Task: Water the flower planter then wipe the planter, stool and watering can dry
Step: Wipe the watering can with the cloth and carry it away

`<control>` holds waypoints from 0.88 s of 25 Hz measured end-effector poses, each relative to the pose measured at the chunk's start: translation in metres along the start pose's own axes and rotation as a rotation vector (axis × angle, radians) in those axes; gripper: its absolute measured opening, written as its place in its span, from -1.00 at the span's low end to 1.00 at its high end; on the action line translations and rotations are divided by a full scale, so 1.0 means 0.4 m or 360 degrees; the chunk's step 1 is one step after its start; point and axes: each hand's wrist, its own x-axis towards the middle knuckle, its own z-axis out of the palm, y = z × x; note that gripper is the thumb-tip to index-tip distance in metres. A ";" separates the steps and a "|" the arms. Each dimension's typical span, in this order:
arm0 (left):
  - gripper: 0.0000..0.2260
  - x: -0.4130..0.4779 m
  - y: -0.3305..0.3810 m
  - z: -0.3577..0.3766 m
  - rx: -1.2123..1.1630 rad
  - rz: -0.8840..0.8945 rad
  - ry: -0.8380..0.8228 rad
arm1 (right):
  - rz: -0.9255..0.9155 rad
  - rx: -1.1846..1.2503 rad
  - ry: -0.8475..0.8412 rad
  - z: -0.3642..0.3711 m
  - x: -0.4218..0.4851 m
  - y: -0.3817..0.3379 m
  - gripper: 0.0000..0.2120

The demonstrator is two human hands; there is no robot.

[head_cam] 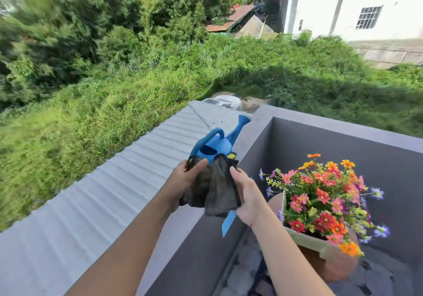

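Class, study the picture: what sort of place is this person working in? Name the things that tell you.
Most likely a raised balcony or terrace: a grey parapet wall flanks the flower planter, a corrugated roof lies just below, and a grassy slope stretches beyond.

text read: none that I can make out | blue watering can (216, 148): yellow patch (231, 156) on its side, too small and blurred to tell if it is a label | dark cloth (212, 192) gripped by my left hand (183, 179) and right hand (248, 195): no legible lettering
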 end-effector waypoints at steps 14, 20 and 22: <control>-0.89 0.226 0.222 -0.082 0.0490 0.0671 -0.0030 | -0.0248 -0.0543 0.0305 0.102 0.138 -0.139 -0.58; -0.89 0.395 0.232 -0.093 0.0444 0.0538 -0.0029 | -0.0050 -0.0363 0.0476 0.136 0.273 -0.175 -0.77; -0.89 0.424 0.210 -0.072 0.0349 0.0427 -0.0134 | -0.0034 -0.0383 0.0560 0.130 0.314 -0.165 -0.60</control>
